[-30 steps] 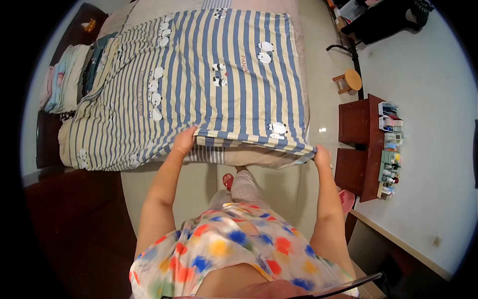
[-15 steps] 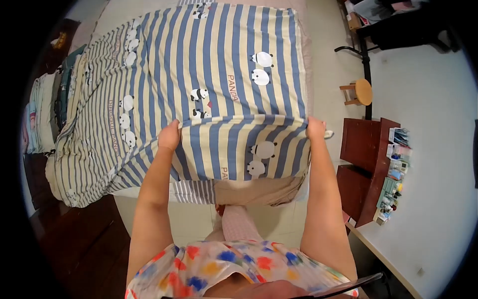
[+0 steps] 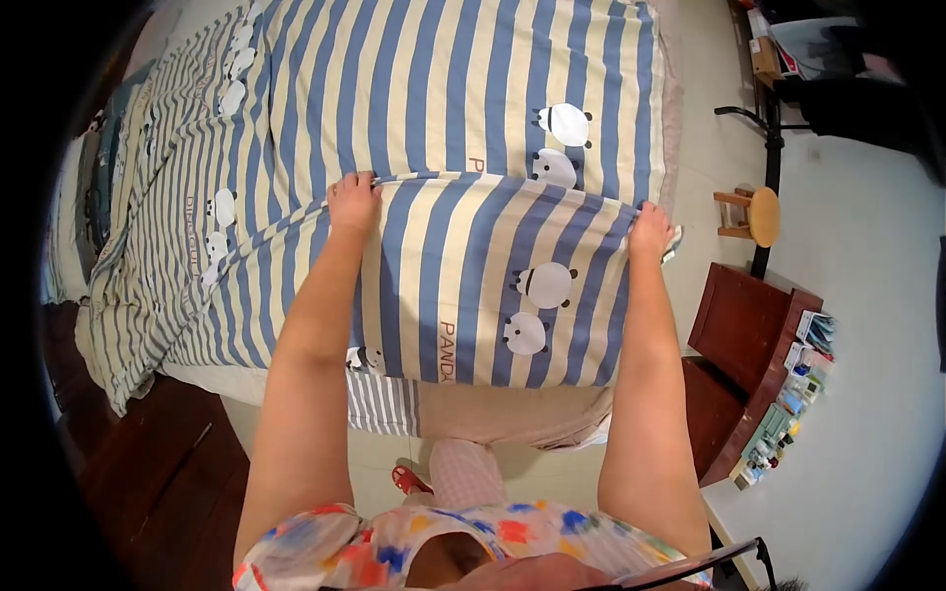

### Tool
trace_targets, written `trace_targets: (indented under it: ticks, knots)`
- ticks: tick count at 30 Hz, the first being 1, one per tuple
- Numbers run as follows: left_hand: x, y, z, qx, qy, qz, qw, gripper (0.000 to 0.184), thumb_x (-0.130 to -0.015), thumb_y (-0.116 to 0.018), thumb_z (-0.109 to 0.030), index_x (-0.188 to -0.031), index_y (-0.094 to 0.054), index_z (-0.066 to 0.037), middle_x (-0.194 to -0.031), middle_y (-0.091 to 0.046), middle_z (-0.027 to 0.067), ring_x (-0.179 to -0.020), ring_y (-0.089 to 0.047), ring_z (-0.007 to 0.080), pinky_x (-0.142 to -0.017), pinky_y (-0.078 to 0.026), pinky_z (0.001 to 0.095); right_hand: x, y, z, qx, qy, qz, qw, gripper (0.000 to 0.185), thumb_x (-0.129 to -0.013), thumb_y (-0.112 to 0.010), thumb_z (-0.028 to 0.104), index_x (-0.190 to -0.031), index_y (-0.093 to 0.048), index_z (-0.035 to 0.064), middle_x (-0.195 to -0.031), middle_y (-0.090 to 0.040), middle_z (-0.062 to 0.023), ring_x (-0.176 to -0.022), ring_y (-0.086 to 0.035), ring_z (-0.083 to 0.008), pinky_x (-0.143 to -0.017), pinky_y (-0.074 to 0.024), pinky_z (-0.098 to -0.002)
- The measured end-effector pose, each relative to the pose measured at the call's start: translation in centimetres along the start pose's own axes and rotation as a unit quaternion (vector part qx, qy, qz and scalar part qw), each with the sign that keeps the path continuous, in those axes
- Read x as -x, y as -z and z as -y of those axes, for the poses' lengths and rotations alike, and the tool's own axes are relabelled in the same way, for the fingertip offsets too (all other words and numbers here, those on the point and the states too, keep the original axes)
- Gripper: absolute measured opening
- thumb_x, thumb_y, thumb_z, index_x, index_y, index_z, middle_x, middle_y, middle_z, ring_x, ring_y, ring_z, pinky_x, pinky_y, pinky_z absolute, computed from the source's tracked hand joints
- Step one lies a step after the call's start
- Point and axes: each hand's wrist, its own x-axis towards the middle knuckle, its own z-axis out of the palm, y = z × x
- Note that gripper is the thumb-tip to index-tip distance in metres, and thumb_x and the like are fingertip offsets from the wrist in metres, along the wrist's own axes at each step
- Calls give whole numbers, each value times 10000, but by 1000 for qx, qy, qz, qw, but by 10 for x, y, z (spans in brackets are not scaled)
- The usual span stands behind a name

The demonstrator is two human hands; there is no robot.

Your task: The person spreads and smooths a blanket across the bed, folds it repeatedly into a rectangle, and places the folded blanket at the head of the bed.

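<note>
Blue-&-cream-striped panda-print fabric cover (image 3: 429,246): judged soft, lt.; best gripped along fold.
L hand (image 3: 355,204): fold pinched.
R hand (image 3: 650,232): fold likewise pinched.

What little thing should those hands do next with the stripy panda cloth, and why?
I'd probably ease the striped panda cloth down flat, since the left hand and right hand both hold it, and the strip stretched between them partly hides a printed word.
</note>
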Motion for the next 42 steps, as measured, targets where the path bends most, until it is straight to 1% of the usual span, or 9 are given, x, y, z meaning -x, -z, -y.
trace_targets:
  ticks: [3, 7, 15, 20, 22, 25, 27, 31, 42]
  knots:
    - [32, 12, -30, 56, -10, -203, 977, 459, -833, -632, -285, -1257, -515, -158, -1264, -492, 113, -1243, -409, 314, -1051, -260, 529, 33, 8, 7, -54, 52, -96, 992, 422, -811, -564, 94, -1228, -515, 139, -1317, -453, -86, -1253, -408, -277, -1009, -293, -553]
    - [156, 21, -43, 83, -51, -42, 994, 691, -804, -671, -334, -1408, -373, -184, -1465, -276, 171, -1364, -197, 424, -1050, -176, 635, 166, 25, 48, -175, 130, 6, 976, 616, -788, -653, 210, -1354, -418, 144, -1463, -283, -133, -1375, -219, -377, -1061, -172, -643]
    - [242, -34, 3, 1, 28, 201, 979, 800, -806, -631, -504, -1472, -222, -337, -1550, -34, 163, -1384, -99, 472, -1024, -224, 662, 271, 26, 83, -157, 70, 264, 949, 920, -700, -715, 522, -1459, -277, 241, -1544, -100, -122, -1385, -83, -468, -963, -226, -730]
    - [209, -29, 21, 24, 20, 351, 936, 771, -845, -549, -577, -1480, -176, -350, -1556, -8, 158, -1376, -77, 509, -1099, -218, 544, 252, 31, 89, -135, 61, 336, 930, 920, -713, -698, 548, -1464, -244, 275, -1553, -58, -101, -1389, -76, -458, -981, -242, -715]
    - [201, -42, 41, 69, -12, 328, 942, 669, -857, -498, -594, -1439, -308, -326, -1528, -182, 151, -1363, -230, 434, -1078, -282, 512, 245, 30, 78, -159, 78, 371, 911, 877, -742, -676, 544, -1464, -243, 295, -1561, -18, -94, -1394, -74, -450, -1002, -233, -702]
    - [212, 23, 45, 189, -17, 211, 959, 555, -875, -549, -465, -1369, -451, -231, -1429, -379, 184, -1300, -367, 369, -1069, -328, 405, 243, 31, 64, -317, 124, 298, 892, 699, -823, -655, 336, -1426, -333, 190, -1357, -466, -189, -1220, -476, -362, -977, -419, -445]
    - [239, 26, 60, 246, -66, 100, 962, 485, -859, -599, -362, -1305, -519, -189, -1346, -468, 189, -1236, -427, 362, -1045, -348, 423, 256, 86, 83, -221, 87, 335, 912, 616, -838, -628, 214, -1398, -375, 162, -1085, -644, -179, -1020, -607, -350, -885, -476, -387]
    - [325, 112, 105, 300, -102, 107, 942, 462, -823, -643, -238, -1261, -541, -130, -1278, -530, 154, -1201, -467, 313, -1011, -376, 406, 318, 147, 120, -292, 155, 294, 897, 360, -855, -584, 172, -1208, -566, 101, -957, -667, -164, -896, -635, -333, -793, -500, -398]
    - [569, 207, 450, 265, 187, -36, 945, 646, -787, -686, -223, -1367, -416, -137, -1309, -512, 131, -1239, -439, 315, -1048, -352, 404, 555, 243, 292, -367, 287, 248, 849, 296, -840, -616, 124, -1131, -617, 73, -866, -673, -135, -781, -644, -242, -713, -500, -360]
